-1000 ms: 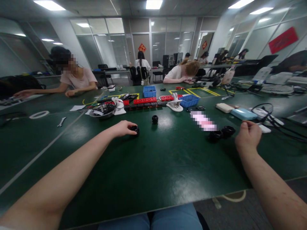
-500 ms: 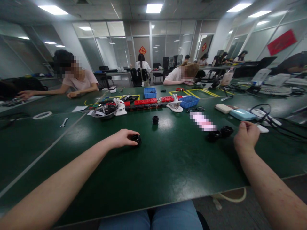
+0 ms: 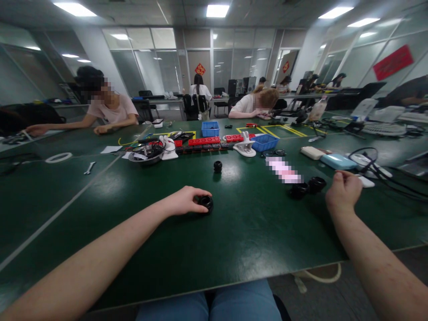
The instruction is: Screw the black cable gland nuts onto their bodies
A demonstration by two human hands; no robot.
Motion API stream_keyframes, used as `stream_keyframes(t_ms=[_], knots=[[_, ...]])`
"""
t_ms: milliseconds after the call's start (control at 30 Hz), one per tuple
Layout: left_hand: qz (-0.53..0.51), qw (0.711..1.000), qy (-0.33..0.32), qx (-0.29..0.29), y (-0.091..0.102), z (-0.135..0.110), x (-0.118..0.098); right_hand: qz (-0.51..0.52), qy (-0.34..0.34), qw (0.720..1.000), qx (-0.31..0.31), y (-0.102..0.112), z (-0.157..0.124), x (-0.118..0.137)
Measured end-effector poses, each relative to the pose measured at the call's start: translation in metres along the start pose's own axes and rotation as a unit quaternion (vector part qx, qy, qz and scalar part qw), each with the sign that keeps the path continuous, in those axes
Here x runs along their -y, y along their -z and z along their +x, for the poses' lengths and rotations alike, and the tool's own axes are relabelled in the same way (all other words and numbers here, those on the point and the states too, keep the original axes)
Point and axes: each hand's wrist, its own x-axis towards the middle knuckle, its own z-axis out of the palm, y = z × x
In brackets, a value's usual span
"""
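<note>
My left hand [image 3: 185, 201] rests on the green table [image 3: 234, 232] with its fingers wrapped round a small black ring-shaped part [image 3: 206, 203]. My right hand [image 3: 343, 191] hovers at the right with its fingers curled into a loose fist; whether anything is inside it is hidden. Just left of that hand lie two black round parts [image 3: 307, 186] side by side. Another small black part [image 3: 217, 166] stands alone farther back at the table's middle.
Across the table lie red strips [image 3: 203, 141], two blue bins [image 3: 264, 141], a white clamp [image 3: 245, 147], a bowl of cables [image 3: 145, 154], a wrench [image 3: 88, 167] and a tape ring [image 3: 58, 157]. Cables and white devices [image 3: 364, 160] crowd the right. Two people sit opposite.
My left hand has slid the black ring-shaped part to the right and nearer to me. My right hand has stayed almost in place.
</note>
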Motion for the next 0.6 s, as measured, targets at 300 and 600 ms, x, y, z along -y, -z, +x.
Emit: stream_keyframes(t_ms=[300, 600], knots=[[-0.011, 0.999, -0.05, -0.011, -0.017, 0.006, -0.011, 0.143, 0.372, 0.911, 0.105, 0.007, -0.05, 0.106], [0.044, 0.987, -0.111, -0.108, -0.035, 0.012, -0.002, 0.33, 0.427, 0.796, 0.273, -0.038, -0.113, 0.189]])
